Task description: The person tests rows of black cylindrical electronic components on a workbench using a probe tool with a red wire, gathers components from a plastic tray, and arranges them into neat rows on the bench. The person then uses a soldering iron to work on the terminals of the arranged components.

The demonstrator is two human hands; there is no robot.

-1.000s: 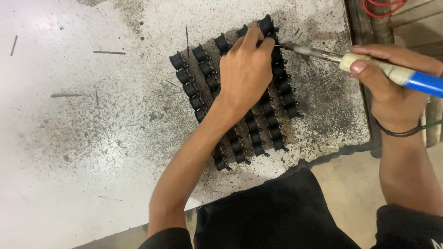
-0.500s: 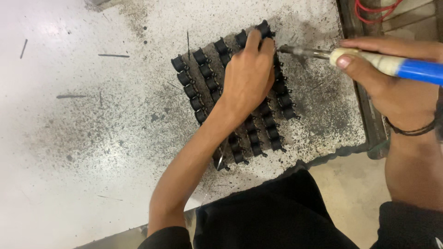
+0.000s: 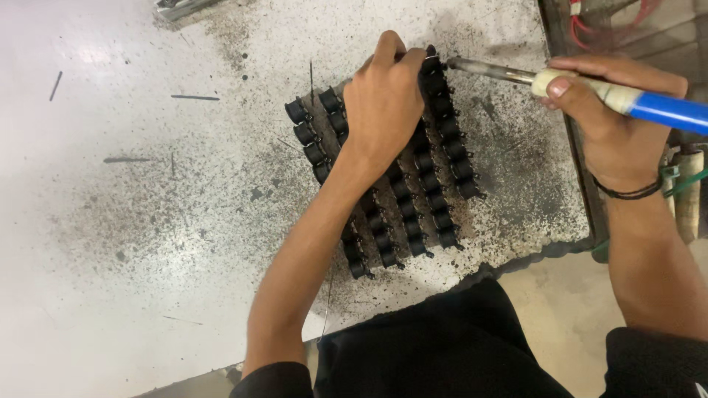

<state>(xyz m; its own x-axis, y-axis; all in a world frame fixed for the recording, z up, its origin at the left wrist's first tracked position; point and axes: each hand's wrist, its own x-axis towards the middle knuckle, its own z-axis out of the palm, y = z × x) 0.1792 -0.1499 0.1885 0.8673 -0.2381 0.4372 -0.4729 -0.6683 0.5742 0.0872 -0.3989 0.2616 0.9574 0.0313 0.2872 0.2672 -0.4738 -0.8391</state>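
Several rows of small black parts (image 3: 435,191) lie packed together as a slanted block on a white table (image 3: 147,221). My left hand (image 3: 383,103) rests on top of the block near its far end, fingers curled down onto the parts and pinching a thin wire at the far corner. My right hand (image 3: 605,110) grips a soldering iron (image 3: 590,88) with a blue and cream handle. Its metal tip reaches left to the block's far corner, right beside my left fingertips.
The table around the block is speckled with dark burn marks. Thin dark wire bits (image 3: 195,97) lie scattered to the left. A metal frame edge (image 3: 571,155) runs along the table's right side, with red wires (image 3: 590,15) behind it. A metal piece (image 3: 181,6) lies at the far edge.
The view has shifted, so the block sits lower in frame. My left hand stays on the block and the iron's tip stays at its far corner.
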